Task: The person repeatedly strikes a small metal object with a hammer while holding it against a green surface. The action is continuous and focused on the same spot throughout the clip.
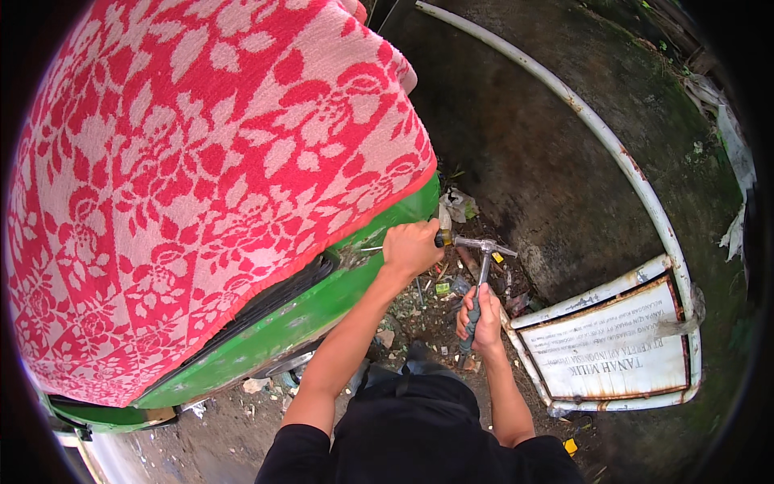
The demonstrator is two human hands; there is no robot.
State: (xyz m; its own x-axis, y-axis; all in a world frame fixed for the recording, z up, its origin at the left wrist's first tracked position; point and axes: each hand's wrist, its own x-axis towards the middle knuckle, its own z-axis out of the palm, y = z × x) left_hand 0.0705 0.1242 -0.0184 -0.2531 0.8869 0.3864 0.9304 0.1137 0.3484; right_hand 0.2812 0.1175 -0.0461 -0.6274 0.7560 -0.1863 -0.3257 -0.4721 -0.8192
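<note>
My left hand (413, 250) is closed around a screwdriver (444, 237) with a yellow and black handle. Its thin metal shaft points left, toward the green painted car body (395, 216); whether the tip touches the metal is hard to tell. In my right hand (485, 321) is a hammer (484, 270), gripped by its grey-blue handle with the metal head up. The hammer's head lies right by the butt of the screwdriver handle, touching or nearly so. A red and pink flowered towel (201, 145) covers much of the green body.
To the right, a white rusty metal frame with a lettered sign panel (605, 343) leans near a long curved white pipe (601, 129). Litter and debris (439, 289) are strewn on the dirt ground. A dark, mossy concrete surface (500, 121) lies beyond.
</note>
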